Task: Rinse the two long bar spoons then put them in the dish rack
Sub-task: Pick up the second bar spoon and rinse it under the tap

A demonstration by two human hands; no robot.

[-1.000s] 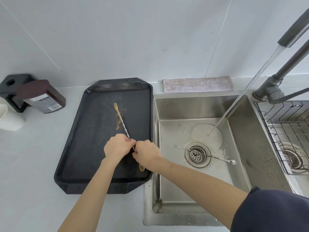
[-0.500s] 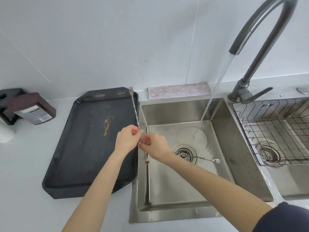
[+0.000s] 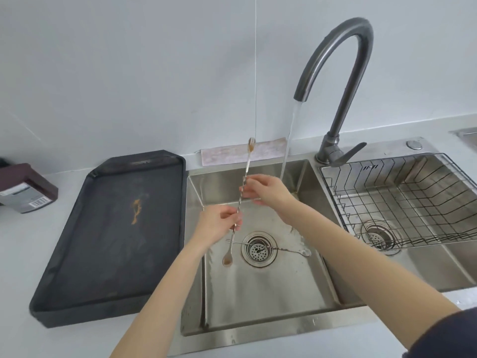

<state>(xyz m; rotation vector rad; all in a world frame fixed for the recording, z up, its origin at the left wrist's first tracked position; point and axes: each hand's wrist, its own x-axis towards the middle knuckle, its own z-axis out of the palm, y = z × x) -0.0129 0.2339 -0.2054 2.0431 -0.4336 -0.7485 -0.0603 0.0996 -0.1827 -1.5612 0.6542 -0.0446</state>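
Spoon one [image 3: 241, 200] is up over the left basin [image 3: 296, 288], nearly upright, and we've got it in both hands: our left hand [image 3: 219, 224] pinches the twisted stem low down, our right hand [image 3: 267, 191] pinches it higher, fingers lightly curled. Fork end up top, brown-stained; bowl down near the drain [image 3: 259, 249], brown residue in it too. Spoon two [image 3: 273, 248] lies flat on the basin floor across the drain, bowl pointing right.

Water's running from the faucet [image 3: 335, 73], and the stream [image 3: 287, 148] drops just right of our right hand, so the spoon isn't under it yet. Our call: slide the whole thing right and tip it so the stream hits the fork end first and runs down the twist. Both ends are dirty, so we'd shift our pinches along the stem to wash under the fingers. Wet, thin steel could slip, so keep one hand firmly on. Bowl angled down, or it may splash.

Rack [image 3: 402, 202] sits in the right basin, well clear. Tray [image 3: 77, 254] with its brown smear stays left.
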